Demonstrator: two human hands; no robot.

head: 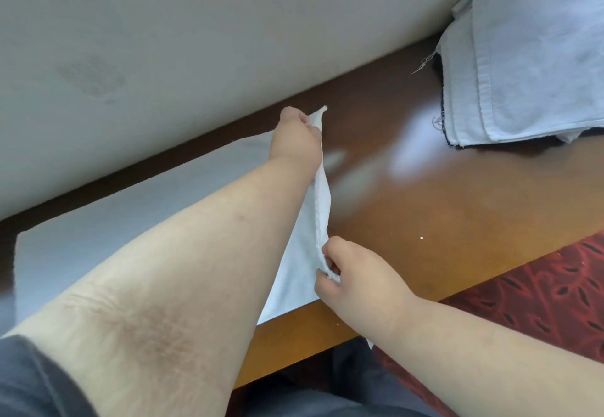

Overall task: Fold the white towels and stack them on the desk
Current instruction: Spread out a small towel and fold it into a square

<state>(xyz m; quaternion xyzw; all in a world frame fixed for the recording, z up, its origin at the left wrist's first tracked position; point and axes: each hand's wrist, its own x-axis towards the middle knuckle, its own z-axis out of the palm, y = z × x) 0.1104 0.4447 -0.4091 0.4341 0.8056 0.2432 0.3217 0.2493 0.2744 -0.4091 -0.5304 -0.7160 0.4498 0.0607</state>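
Left hand [295,137]: arm stretched far forward across the table [441,220], fingers curled round the far corner of the white towel [130,207], a tip of cloth poking up out of the grip. Right hand [356,277]: drawn in close to the near table edge, wrist bent, thumb and fingers pinching the near corner of the same towel edge. Between the two hands that edge is raised off the table and runs as a taut, slightly twisted band.

The rest of the towel lies flat on the brown table, spreading left beneath the left forearm and reaching close to the pale wall [163,40] at the table's far side.

Stack of folded towels [529,66] sits at the far right of the table, well apart from the hands, loose threads at its left edge. Red patterned carpet [539,289] shows beyond the near table edge. Dark sleeve [29,380] covers the left upper arm.
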